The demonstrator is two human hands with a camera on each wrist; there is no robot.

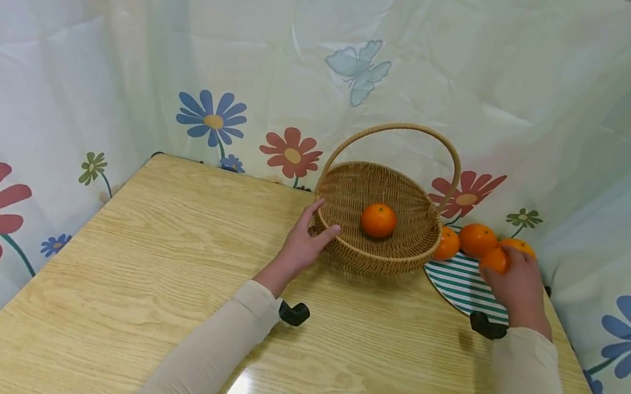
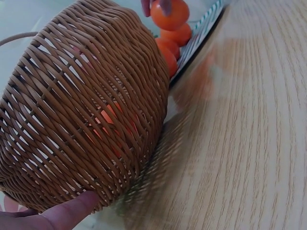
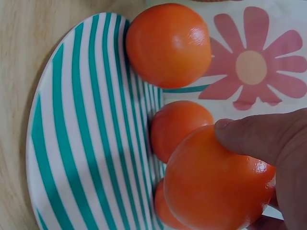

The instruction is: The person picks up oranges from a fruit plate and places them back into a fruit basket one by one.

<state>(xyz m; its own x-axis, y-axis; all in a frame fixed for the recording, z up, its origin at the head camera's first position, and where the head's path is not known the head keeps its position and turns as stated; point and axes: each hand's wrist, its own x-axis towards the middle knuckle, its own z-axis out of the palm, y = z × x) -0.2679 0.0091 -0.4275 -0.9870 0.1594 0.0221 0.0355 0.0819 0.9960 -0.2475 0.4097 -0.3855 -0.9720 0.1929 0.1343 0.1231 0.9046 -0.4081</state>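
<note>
A wicker basket point(image 1: 368, 257) with a tall arched handle stands at the back of the table, and one orange point(image 1: 378, 221) lies inside it. My left hand point(image 1: 303, 242) holds the basket's left rim, thumb and fingers spread around it; in the left wrist view a finger point(image 2: 72, 211) presses on the weave. With my right hand point(image 1: 518, 284) I grip another orange point(image 3: 218, 179) above the striped plate point(image 3: 72, 139). More oranges sit along the plate's far side, including one orange point(image 3: 168, 45) nearest the basket and another orange point(image 3: 180, 129) beside the held one.
The wooden table point(image 1: 157, 255) extends to the left and in front of the basket. A flowered curtain point(image 1: 244, 20) hangs right behind the table's back edge. The green-and-white plate lies close to the basket's right side.
</note>
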